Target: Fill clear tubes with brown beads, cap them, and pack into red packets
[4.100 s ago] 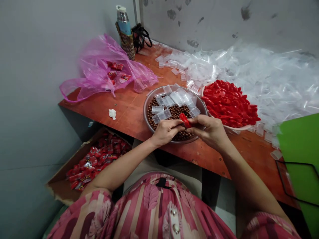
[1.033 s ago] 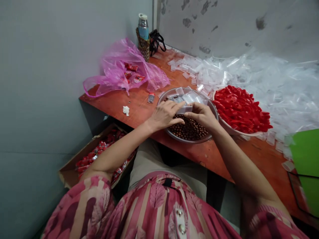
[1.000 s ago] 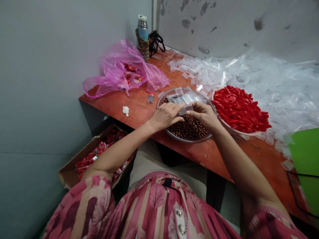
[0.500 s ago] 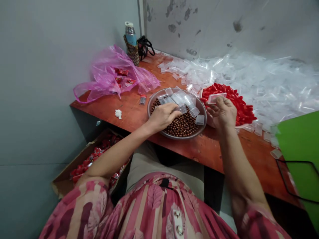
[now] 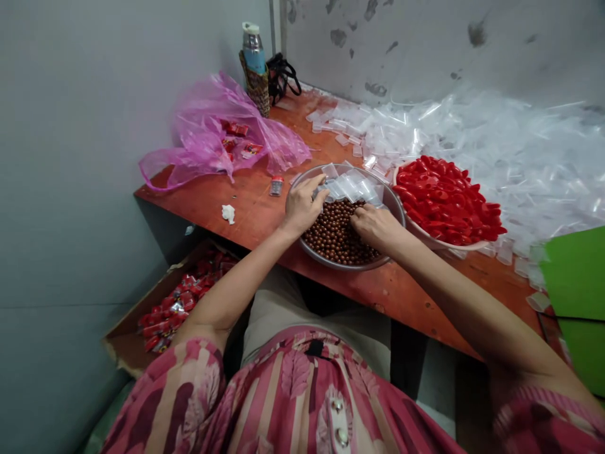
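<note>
A grey bowl [image 5: 347,263] on the table holds many small shiny brown balls [image 5: 333,236] and several clear plastic containers [image 5: 354,185] lying over its back part. At the bowl's left side, my left hand [image 5: 306,205] curls thumb and fingers round the near end of a clear container; the grip is partly hidden. My right hand [image 5: 378,228] reaches in over the right rim, its bent fingers closed together among the brown balls. Whatever lies between those fingertips is hidden. Beside the bowl, a pale pink basin [image 5: 428,238] is heaped with red plastic caps [image 5: 447,198].
Clear containers [image 5: 510,145] lie piled along the wall. A pink plastic bag [image 5: 198,135] with red packs, a small red-capped container [image 5: 276,185] and crumpled white tissue [image 5: 228,214] are to the left. Below stands a carton [image 5: 127,343] of red items. A green board [image 5: 576,277] is at right.
My right hand has come down from above the red caps, where it held a clear container, into the brown balls. My left hand has shifted toward the bowl's left rim. The view has shifted slightly.
</note>
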The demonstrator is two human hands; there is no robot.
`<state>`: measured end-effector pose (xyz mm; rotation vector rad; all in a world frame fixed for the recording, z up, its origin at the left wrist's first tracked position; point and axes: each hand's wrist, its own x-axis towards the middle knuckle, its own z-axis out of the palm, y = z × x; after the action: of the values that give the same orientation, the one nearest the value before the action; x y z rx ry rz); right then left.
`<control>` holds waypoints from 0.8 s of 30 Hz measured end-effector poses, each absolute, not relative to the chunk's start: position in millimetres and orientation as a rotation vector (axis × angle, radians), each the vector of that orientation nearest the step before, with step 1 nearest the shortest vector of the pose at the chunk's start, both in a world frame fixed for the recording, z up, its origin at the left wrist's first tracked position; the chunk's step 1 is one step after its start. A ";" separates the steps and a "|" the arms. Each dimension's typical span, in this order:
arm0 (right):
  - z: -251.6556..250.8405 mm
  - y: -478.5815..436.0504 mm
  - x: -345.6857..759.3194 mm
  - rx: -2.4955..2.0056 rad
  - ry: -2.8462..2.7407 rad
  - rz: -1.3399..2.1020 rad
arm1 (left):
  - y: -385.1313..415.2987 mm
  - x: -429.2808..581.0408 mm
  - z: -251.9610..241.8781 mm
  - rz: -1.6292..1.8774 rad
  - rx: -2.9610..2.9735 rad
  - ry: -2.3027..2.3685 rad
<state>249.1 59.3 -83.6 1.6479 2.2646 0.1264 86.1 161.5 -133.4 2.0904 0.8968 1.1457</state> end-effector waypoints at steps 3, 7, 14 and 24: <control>-103.7 66.4 255.1 1.772 2.342 0.015 | 162.4 84.5 -133.7 1.157 2.046 0.901; -118.1 63.6 268.1 2.322 2.448 -0.538 | 162.1 85.2 -133.1 1.234 1.998 0.884; -116.1 55.7 263.7 2.854 2.087 -2.031 | 136.9 78.0 -123.2 1.280 1.978 0.777; -105.4 49.5 250.8 2.873 1.915 -2.528 | 118.5 90.2 -125.6 0.854 1.553 0.581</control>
<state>250.8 49.5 -105.4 2.8730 1.9146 -2.5280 90.2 118.5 -125.6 1.5531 0.5806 0.8539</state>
